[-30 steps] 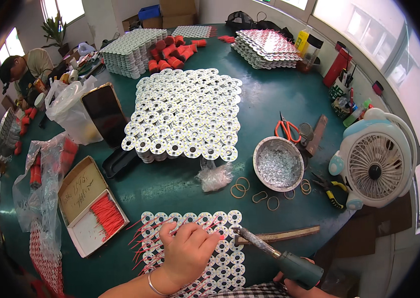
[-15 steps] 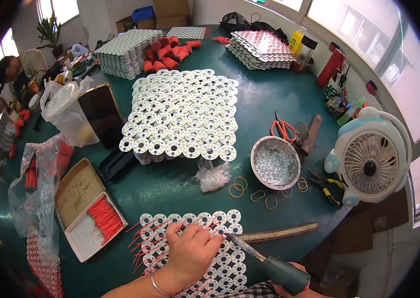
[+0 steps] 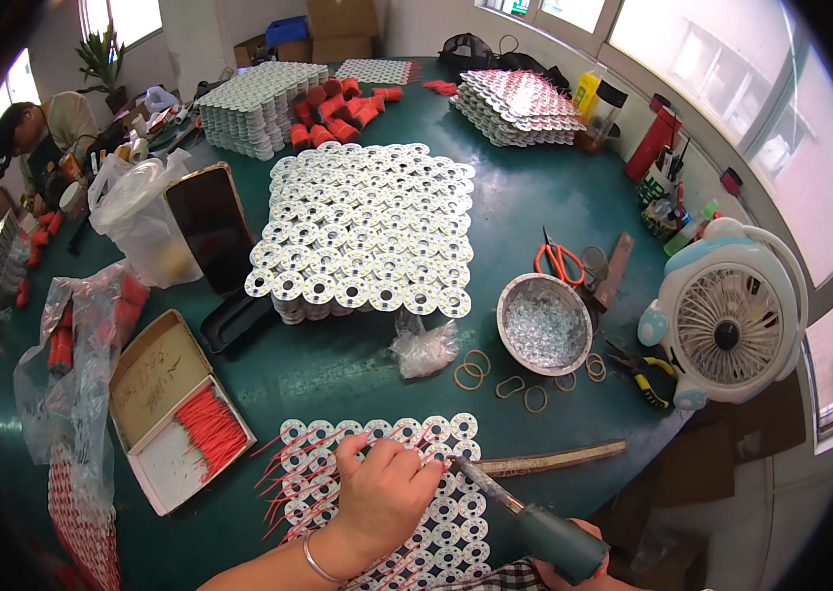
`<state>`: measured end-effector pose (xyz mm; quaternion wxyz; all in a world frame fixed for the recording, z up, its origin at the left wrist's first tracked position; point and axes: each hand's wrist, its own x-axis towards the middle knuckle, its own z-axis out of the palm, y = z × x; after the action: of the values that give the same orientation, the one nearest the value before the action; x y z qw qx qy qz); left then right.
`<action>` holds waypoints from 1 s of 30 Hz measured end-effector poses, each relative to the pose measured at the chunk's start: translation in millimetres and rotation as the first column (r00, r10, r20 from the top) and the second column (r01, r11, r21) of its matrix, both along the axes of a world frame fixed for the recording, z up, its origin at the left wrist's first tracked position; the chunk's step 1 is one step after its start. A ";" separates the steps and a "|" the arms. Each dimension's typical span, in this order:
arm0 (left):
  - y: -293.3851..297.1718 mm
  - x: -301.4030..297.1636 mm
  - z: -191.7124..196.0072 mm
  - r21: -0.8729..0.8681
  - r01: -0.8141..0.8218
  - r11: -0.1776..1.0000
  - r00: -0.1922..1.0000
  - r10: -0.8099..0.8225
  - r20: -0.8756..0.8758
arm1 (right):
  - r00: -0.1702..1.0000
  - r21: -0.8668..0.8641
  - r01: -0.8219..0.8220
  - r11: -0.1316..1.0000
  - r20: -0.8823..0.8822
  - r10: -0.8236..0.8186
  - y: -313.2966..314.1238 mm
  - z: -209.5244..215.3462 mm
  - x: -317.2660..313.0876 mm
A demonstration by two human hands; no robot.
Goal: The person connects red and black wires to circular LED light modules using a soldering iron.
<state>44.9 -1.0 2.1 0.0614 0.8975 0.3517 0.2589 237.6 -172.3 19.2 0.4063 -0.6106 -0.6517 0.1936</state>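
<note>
A panel of joined round white LED boards (image 3: 446, 534) lies on the green table in front of me, with several thin red wires (image 3: 283, 463) across its left part. My left hand (image 3: 389, 490), a metal bangle at its wrist, rests over the panel with thumb and forefinger pinched at a red wire, mostly hidden by the fingers. My right hand (image 3: 589, 571) is wrapped round the green handle of a soldering iron (image 3: 562, 542). Its tip touches or nearly touches the panel beside my left fingertips. A curved wooden strip (image 3: 554, 459) lies just beyond the iron.
Left stands an open box of red wires (image 3: 209, 430). Ahead are a tall stack of LED panels (image 3: 362, 231), a phone (image 3: 207, 227) and a small plastic bag (image 3: 424, 347). On the right are a metal bowl (image 3: 544, 325), pliers (image 3: 651, 378) and a fan (image 3: 727, 325). A co-worker (image 3: 52, 143) sits far left.
The view has shifted slightly. Both hands keep almost the same place on the panel, and the iron's tip stays by my left fingertips.
</note>
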 end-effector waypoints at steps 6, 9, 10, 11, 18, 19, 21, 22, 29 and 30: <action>-0.4 -0.8 3.4 0.013 0.000 1.000 1.000 0.000 -0.029 | 0.973 -0.064 -0.097 0.993 -0.218 0.081 -10.8 -24.5 21.7; 1.3 -8.4 11.6 -0.001 0.005 1.000 0.997 -0.005 -0.072 | 0.812 -0.014 -0.127 0.992 -0.576 0.096 -9.1 -20.8 32.9; 0.3 -13.6 17.0 -0.014 0.003 1.000 0.993 -0.005 -0.115 | 0.862 -0.075 -0.160 0.984 -0.497 0.102 -8.3 -17.8 38.1; -2.3 -19.2 22.8 -0.019 -0.002 1.000 0.992 0.000 -0.128 | 0.903 -0.138 -0.186 0.973 -0.414 0.114 -5.4 -11.6 41.5; -16.8 -12.7 30.9 -0.069 -0.071 0.995 0.997 0.070 -0.012 | 0.842 -0.147 -0.180 0.973 -0.533 0.075 -3.3 -14.3 42.5; -20.0 -11.7 25.6 -0.070 -0.073 0.995 0.997 0.072 -0.016 | 0.840 -0.147 -0.183 0.972 -0.537 0.077 -1.6 -14.8 42.2; -25.0 -11.1 18.9 -0.009 -0.080 0.997 0.993 0.079 -0.086 | 0.848 -0.044 -0.178 0.983 -0.513 0.131 0.3 -14.8 40.1; -26.1 -10.8 16.4 -0.011 -0.075 0.997 0.994 0.074 -0.082 | 0.851 -0.046 -0.173 0.984 -0.510 0.126 -9.4 -18.6 41.2; -26.0 -7.6 4.4 -0.017 -0.057 0.998 0.996 0.056 -0.064 | 0.951 -0.166 -0.127 0.978 -0.301 0.073 -7.6 -14.1 37.1; -25.4 -8.1 3.9 -0.016 -0.057 0.998 0.996 0.056 -0.068 | 0.951 -0.130 -0.164 0.978 -0.284 0.122 -3.9 -9.7 34.2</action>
<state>36.8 -26.3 6.0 0.0501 0.8948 0.3813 0.2268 271.8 -176.2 9.5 0.4299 -0.5579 -0.6151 0.3544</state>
